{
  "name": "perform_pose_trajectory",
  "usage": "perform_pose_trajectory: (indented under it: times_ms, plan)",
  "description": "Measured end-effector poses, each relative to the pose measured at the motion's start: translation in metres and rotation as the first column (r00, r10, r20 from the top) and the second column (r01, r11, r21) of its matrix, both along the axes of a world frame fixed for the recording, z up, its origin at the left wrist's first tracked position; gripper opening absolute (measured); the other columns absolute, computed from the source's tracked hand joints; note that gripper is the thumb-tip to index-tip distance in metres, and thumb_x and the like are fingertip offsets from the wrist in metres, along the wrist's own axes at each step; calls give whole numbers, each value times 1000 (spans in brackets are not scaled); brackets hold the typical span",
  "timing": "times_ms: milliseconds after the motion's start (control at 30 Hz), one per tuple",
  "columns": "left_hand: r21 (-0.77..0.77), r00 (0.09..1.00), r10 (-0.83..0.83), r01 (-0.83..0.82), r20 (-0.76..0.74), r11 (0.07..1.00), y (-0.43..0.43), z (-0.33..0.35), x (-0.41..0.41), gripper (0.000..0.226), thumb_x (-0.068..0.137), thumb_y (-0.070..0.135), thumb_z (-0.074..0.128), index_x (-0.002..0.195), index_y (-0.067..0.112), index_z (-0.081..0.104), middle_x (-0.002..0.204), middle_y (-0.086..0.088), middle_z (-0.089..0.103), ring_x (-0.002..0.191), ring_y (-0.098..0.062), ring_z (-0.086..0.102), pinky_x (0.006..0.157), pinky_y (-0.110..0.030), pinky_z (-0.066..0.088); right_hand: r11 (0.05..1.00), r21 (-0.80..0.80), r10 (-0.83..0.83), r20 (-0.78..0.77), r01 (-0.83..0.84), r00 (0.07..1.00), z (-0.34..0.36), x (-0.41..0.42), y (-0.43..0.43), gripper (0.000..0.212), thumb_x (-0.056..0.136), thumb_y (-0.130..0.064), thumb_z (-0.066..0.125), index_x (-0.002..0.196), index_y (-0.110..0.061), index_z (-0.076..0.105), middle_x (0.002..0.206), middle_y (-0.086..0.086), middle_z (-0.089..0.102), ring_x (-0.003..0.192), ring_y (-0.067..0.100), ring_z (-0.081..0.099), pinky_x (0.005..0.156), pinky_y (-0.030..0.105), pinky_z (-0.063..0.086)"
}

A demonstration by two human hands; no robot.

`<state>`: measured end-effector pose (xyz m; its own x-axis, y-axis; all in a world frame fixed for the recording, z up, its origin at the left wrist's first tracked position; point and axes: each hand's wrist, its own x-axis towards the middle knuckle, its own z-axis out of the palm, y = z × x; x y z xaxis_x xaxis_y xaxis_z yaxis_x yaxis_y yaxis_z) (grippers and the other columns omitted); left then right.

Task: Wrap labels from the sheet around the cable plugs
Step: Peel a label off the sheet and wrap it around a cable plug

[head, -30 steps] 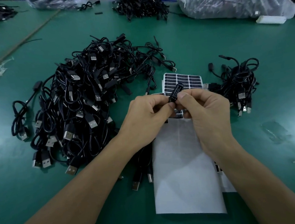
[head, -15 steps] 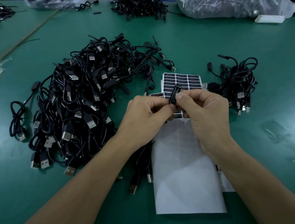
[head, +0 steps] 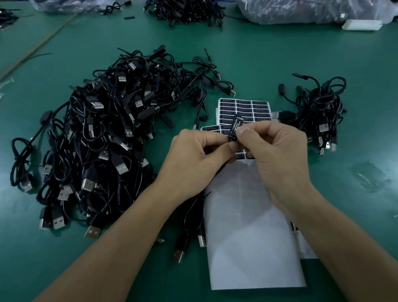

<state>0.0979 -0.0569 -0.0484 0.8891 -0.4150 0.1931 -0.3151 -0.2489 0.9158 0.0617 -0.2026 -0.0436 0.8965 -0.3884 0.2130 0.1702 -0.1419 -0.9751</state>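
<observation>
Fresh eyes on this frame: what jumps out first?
Dead centre, the left hand and right hand pinch a small black cable plug with white print on it, just above the label sheet. A big tangle of black USB cables fills the left of the green table; a smaller bundle lies right of the sheet.

Matt green table [head: 281,56], black plastic-sheathed cables [head: 111,138] with metal plugs, glossy black labels [head: 244,108], white paper backing [head: 248,242].
</observation>
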Motion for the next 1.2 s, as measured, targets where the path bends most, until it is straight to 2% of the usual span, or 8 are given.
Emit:
perform_pose_trajectory:
  times_ms: [100, 200, 267, 467, 667, 933, 1200]
  plan:
    - [-6, 1000, 11, -11, 6, 1000, 0, 0, 0, 27, 94, 25, 68, 70, 14, 75, 62, -12, 65, 56, -15, 49, 56, -38, 41, 1000, -3, 10, 4, -10, 1000, 0, 0, 0, 17, 86, -12, 74, 73, -24, 74, 67, -9, 72, 61, -1, 63, 61, 12, 49]
    - [-15, 1000, 13, -13, 4, 1000, -1, 0, 0, 27, 90, 32, 66, 74, 13, 77, 68, -15, 69, 64, -35, 59, 64, -50, 50, 1000, -8, 19, 6, -19, 1000, -1, 0, 0, 18, 86, -12, 73, 73, -24, 74, 67, -8, 72, 61, -1, 63, 60, 13, 49]
    - [-16, 1000, 16, -16, 6, 1000, 0, 0, 0, 27, 89, 32, 65, 75, 12, 77, 70, -15, 70, 72, -41, 62, 67, -55, 51, 1000, -7, 23, 9, -23, 1000, -1, 1, 0, 19, 87, -12, 73, 73, -25, 74, 67, -9, 72, 61, -1, 63, 61, 12, 49]
    - [-12, 1000, 19, -19, 6, 1000, 0, 1, 1, 21, 96, 16, 67, 78, 14, 78, 72, -11, 72, 75, -40, 64, 70, -55, 52, 1000, -14, 24, 6, -24, 1000, -1, 0, -1, 17, 87, -12, 73, 75, -24, 74, 69, -8, 73, 63, 0, 64, 62, 12, 49]
    - [0, 1000, 6, -6, 16, 1000, 0, 2, 0, 23, 96, 16, 68, 75, 14, 77, 70, -13, 70, 72, -40, 61, 68, -54, 51, 1000, -12, -2, -1, 2, 1000, 0, 0, -1, 17, 87, -13, 74, 74, -23, 73, 66, -9, 72, 59, -1, 62, 60, 12, 49]
    - [7, 1000, -10, 10, 26, 1000, -1, 3, 0, 26, 96, 18, 68, 72, 10, 75, 67, -19, 65, 60, -30, 49, 60, -46, 43, 1000, -14, -10, -9, 10, 1000, -1, -1, 0, 17, 86, -12, 74, 73, -24, 73, 67, -9, 72, 61, 0, 64, 61, 13, 50]
    - [2, 999, -37, 37, 26, 999, 1, 3, 0, 25, 96, 20, 67, 74, 8, 75, 69, -21, 66, 65, -39, 55, 63, -50, 45, 999, -35, -12, -10, 12, 1000, -1, 0, -1, 18, 85, -13, 74, 72, -24, 73, 65, -10, 71, 58, -2, 62, 59, 12, 49]
